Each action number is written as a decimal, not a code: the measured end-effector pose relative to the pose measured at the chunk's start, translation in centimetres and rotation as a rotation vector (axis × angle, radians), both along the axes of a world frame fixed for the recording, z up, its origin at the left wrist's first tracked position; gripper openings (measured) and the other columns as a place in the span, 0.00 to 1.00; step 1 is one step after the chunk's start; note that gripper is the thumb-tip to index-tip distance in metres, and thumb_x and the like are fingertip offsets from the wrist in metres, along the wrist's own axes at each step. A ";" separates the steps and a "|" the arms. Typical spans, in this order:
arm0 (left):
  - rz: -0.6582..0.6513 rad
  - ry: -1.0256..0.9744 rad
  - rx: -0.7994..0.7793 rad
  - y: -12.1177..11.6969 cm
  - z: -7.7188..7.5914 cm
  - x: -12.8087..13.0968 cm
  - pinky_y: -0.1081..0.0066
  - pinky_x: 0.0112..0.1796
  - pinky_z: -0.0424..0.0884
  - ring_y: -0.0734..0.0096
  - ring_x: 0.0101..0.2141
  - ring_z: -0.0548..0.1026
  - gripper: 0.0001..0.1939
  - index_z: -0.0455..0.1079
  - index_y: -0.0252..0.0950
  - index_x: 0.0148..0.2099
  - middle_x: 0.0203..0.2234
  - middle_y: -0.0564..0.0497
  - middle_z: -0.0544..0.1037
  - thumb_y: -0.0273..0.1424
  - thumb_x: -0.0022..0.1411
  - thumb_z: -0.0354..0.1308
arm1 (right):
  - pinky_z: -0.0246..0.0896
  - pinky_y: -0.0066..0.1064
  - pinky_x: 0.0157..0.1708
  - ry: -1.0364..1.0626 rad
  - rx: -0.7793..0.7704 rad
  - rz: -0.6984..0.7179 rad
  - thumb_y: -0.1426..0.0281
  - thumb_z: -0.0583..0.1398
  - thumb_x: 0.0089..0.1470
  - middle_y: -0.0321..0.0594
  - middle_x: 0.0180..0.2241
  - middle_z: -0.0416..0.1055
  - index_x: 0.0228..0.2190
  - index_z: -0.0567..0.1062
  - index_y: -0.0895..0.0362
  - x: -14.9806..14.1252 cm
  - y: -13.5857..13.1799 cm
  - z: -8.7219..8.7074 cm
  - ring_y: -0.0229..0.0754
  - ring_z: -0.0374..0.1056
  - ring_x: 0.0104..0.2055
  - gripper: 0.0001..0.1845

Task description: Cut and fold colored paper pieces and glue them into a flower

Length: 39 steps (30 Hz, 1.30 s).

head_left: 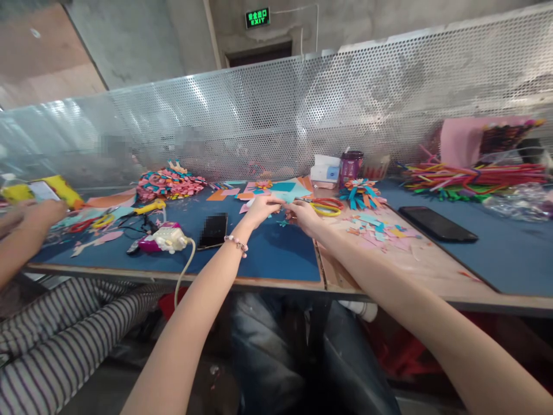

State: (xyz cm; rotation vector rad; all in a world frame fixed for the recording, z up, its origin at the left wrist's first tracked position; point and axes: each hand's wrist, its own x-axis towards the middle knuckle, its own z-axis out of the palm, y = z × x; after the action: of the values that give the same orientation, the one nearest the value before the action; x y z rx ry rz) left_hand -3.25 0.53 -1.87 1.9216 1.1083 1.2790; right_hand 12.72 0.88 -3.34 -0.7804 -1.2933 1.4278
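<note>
My left hand (263, 210), with a beaded bracelet (236, 244) at its wrist, reaches over the blue mat (268, 259). My right hand (303, 215) meets it from the other side, fingertips almost touching. Both hands have their fingers pinched; whatever lies between them is too small and hidden to name. Small blue paper scraps (283, 223) lie just below the fingertips. Scissors with red and yellow handles (328, 206) rest beside my right hand. Behind the hands are sheets of coloured paper (280, 188) with an orange fringed piece (262, 185) on top.
Left of me are a phone (213, 230), a power strip (170, 237), a yellow glue gun (149, 207) and a pile of fringed paper (170, 183). A co-worker's hands (37, 216) are at far left. Rightward lie paper scraps (380, 227), another phone (438, 223) and pipe cleaners (475, 176).
</note>
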 end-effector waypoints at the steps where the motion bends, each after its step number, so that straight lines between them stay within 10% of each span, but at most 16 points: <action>1: -0.007 -0.011 -0.002 0.0 0.0 0.0 0.73 0.32 0.66 0.74 0.28 0.71 0.13 0.78 0.33 0.41 0.30 0.48 0.78 0.25 0.52 0.57 | 0.56 0.24 0.17 0.019 0.000 0.000 0.74 0.61 0.48 0.33 0.20 0.64 0.24 0.66 0.59 0.0 0.1 -0.1 0.33 0.61 0.19 0.07; 17: 0.022 -0.160 -0.050 -0.3 0.0 0.5 0.77 0.27 0.63 0.79 0.24 0.70 0.14 0.58 0.37 0.35 0.28 0.55 0.72 0.21 0.47 0.59 | 0.59 0.24 0.17 -0.103 0.129 -0.100 0.79 0.59 0.46 0.31 0.17 0.65 0.29 0.68 0.59 -0.1 0.2 0.0 0.34 0.62 0.18 0.06; 39: -0.016 -0.162 -0.151 -0.2 0.0 0.4 0.74 0.28 0.66 0.73 0.28 0.75 0.17 0.66 0.33 0.46 0.29 0.49 0.76 0.28 0.53 0.63 | 0.56 0.24 0.23 -0.367 0.426 -0.311 0.71 0.55 0.50 0.32 0.22 0.67 0.32 0.74 0.58 -0.1 0.7 -0.5 0.35 0.61 0.23 0.09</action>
State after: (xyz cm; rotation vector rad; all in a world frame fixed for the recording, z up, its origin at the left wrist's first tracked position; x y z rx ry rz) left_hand -2.87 0.29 -1.83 1.6829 1.0726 1.2796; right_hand 12.61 1.57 -3.83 -0.9264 -1.6023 0.7448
